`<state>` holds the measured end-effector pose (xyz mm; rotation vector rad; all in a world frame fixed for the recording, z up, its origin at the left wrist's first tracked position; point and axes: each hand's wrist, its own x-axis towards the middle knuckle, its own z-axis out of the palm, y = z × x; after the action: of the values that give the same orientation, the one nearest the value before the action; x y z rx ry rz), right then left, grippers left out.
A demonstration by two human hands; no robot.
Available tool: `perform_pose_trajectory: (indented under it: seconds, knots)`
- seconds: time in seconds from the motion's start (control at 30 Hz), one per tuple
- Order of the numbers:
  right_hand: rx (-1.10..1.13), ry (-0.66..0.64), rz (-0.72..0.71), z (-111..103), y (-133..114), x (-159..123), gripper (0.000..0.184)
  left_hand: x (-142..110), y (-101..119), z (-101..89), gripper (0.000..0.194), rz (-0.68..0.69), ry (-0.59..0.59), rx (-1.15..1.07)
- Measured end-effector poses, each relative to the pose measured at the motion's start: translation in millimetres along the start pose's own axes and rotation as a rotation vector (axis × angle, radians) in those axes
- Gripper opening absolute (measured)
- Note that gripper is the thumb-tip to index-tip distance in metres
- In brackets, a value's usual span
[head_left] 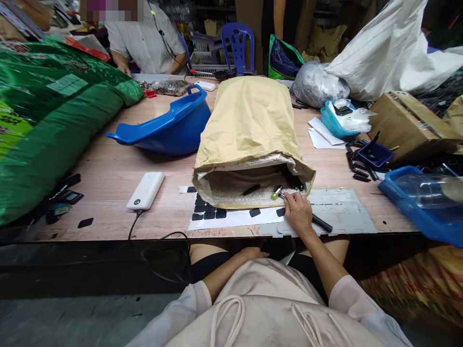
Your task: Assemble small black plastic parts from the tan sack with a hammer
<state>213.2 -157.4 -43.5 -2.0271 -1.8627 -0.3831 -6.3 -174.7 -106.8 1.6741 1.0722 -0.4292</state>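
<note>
My right hand (pixel 297 210) is at the open mouth of a yellow woven sack (pixel 253 120), its fingers closed round the shaft of a small hammer (pixel 321 222). The hammer's shiny metal head, yellowish at one end, rests by the sack's lip, and its black handle sticks out behind my hand. Inside the sack lie several black pieces (pixel 251 190). Under the sack is a white sheet (pixel 238 219) with black rounded squares, beside a grey board (pixel 342 212). My left hand (pixel 253 253) lies on my lap below the table edge; its fingers are mostly hidden.
A blue basin (pixel 170 125) and a white power bank (pixel 146 190) with a cable are left. Green sacks (pixel 65 120) fill the far left. On the right are a cardboard box (pixel 408 125), black parts (pixel 360 168) and a blue tray (pixel 408 202). Another person (pixel 144 43) sits opposite.
</note>
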Motion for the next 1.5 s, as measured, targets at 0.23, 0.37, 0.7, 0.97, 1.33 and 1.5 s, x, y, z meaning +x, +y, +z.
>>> perform_pose_trajectory:
  seconds: [0.23, 0.37, 0.7, 0.97, 1.33, 1.5]
  knots:
    - [0.008, -0.022, 0.007, -0.6, -0.4, -0.3, 0.028, -63.2, 46.6, -44.9, 0.030, 0.530, 0.014, -0.207]
    - [-0.008, -0.011, 0.002, -0.1, 0.0, 0.0, 0.029, -55.0, 65.5, -97.9, 0.019, 0.467, 0.696, -0.164]
    - [0.076, -0.034, 0.036, 0.5, 5.8, 3.5, 0.029, 5.7, 37.9, -133.0, 0.014, 0.410, 0.930, 0.090]
    - [0.441, -0.019, 0.082, -24.6, -16.0, 8.8, 0.038, -1.5, 36.6, -124.7, 0.017, 0.474, 0.855, 0.034]
    - [0.598, -0.056, -0.007, -35.7, -44.7, 8.5, 0.038, -4.1, 41.2, -129.3, 0.016, 0.435, 0.776, -0.069]
    - [0.493, -0.167, -0.025, -32.5, -47.9, 8.4, 0.037, -3.3, 45.8, -130.3, 0.013, 0.378, 0.782, -0.057]
